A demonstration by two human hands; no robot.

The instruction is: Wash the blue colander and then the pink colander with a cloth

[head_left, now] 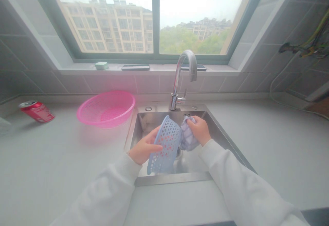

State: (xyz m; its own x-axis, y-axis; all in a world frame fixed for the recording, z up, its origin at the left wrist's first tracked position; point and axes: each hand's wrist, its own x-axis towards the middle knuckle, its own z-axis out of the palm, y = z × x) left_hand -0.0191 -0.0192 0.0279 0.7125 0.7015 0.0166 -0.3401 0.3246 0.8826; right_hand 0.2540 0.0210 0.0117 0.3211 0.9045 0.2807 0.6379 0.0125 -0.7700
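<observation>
A light blue plastic basket (168,140) with small cut-out holes is tilted on its side over the sink (174,178). My left hand (147,147) grips its rim, thumb on the near side and the other fingers partly hidden behind it. In my right hand (199,130) is a bunched, pale purple-grey cloth (188,137), held against or very close to the basket's right side. Contact between cloth and basket is hard to make out. Below them, the drain (179,153) shows in the sink's bottom.
Behind the sink rises a chrome faucet (177,78). Left of it on the counter stand a pink basket (106,109) and a tilted red can (37,111). A pale green box-like thing (101,65) rests on the windowsill. Cables (305,49) hang at the right wall.
</observation>
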